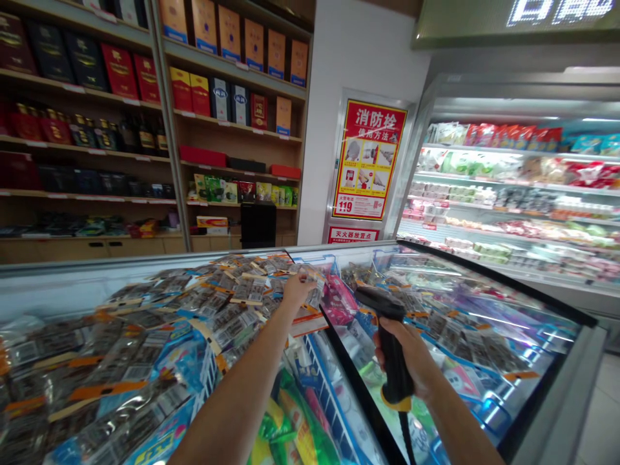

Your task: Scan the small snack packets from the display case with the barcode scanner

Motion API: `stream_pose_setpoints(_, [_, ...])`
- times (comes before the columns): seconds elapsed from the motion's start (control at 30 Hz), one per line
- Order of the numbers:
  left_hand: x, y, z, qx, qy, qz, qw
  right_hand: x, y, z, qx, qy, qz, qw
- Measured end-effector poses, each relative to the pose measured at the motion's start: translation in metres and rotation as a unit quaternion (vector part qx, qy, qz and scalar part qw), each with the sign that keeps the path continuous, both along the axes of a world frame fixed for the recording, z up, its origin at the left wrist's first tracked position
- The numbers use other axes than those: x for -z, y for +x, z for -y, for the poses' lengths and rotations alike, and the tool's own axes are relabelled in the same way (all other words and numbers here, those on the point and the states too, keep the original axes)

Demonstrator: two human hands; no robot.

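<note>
My right hand (404, 355) is wrapped round the handle of a black and yellow barcode scanner (394, 342), whose head points left over the freezer; a cable hangs from its base. Stretched forward, my left hand (299, 289) has its fingers closed on a clear packet (316, 294) at the back of the freezer. Around and to the left of that hand lie many similar packets (232, 284) with dark contents, barcodes and orange strips. A pink package (339, 300) lies just right of the held packet, between my hands.
Blue wire baskets (322, 374) divide the freezer, with green and yellow packages (295, 420) below my left forearm. A black-edged glass lid (484, 310) covers the right side. Behind stand shelves of boxes (230, 97), a red poster (368, 158) and a lit refrigerated display (513, 187).
</note>
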State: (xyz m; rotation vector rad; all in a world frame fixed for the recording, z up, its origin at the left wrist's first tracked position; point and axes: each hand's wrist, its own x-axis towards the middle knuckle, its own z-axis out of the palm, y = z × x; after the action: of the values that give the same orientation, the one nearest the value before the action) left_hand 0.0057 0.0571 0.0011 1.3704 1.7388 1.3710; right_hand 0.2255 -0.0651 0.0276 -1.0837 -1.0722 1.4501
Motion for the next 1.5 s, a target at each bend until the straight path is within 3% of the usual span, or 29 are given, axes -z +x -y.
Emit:
stream_pose_setpoints(0.17, [0.001, -0.004, -0.007, 0.015, 0.136, 0.277, 0.951, -0.001, -0.007, 0.004, -0.029, -0.003, -0.009, 1.000])
stream_pose_setpoints(0.3, [0.000, -0.005, -0.009, 0.065, 0.174, 0.383, 0.905, -0.004, -0.013, 0.009, -0.055, -0.011, 0.001, 0.998])
stream_pose_setpoints(0.4, [-0.001, -0.003, -0.010, 0.075, 0.184, 0.414, 0.888, -0.006, -0.015, 0.011, -0.072, -0.012, 0.012, 0.997])
stream_pose_setpoints(1.0, [0.005, -0.006, -0.014, 0.061, 0.216, 0.372, 0.901, -0.005, -0.010, 0.011, -0.070, -0.009, -0.010, 0.997])
stream_pose_setpoints(1.3, [0.000, 0.003, -0.010, 0.029, 0.196, 0.319, 0.927, -0.004, 0.032, -0.017, 0.066, 0.031, 0.003, 0.997])
stream_pose_setpoints(1.5, [0.000, 0.042, -0.009, 0.052, 0.165, 0.268, 0.948, -0.006, 0.060, -0.035, 0.156, 0.052, 0.025, 0.986])
